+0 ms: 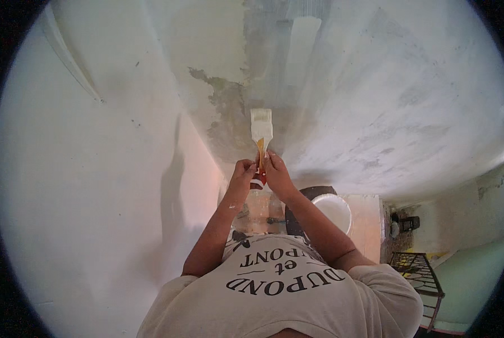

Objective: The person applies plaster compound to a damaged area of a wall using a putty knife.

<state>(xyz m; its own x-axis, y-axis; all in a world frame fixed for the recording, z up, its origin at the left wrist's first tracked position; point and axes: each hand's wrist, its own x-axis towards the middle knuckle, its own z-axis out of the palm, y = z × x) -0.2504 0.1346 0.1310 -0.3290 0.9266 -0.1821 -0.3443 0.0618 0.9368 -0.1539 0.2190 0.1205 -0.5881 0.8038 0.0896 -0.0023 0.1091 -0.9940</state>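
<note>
Paintbrush (261, 132) at centre, bristle end directed far, left hand (243, 173) and right hand (278, 172) both pinching its handle (261, 145), patchy grey wall (330, 118) beyond, round white container (333, 198) nearer, to the right

A flat, white-coated paintbrush (261, 129) is held with bristles (261, 115) pointing away.

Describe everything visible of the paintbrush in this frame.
The paintbrush is flat and wide, its head coated off-white. The handle, apparently wood, shows yellow-orange under white smears, with red near its lower end. Left hand and right hand grip it. Bristles point away from the person, before a patchy wall; whether they touch it is unclear.
</note>
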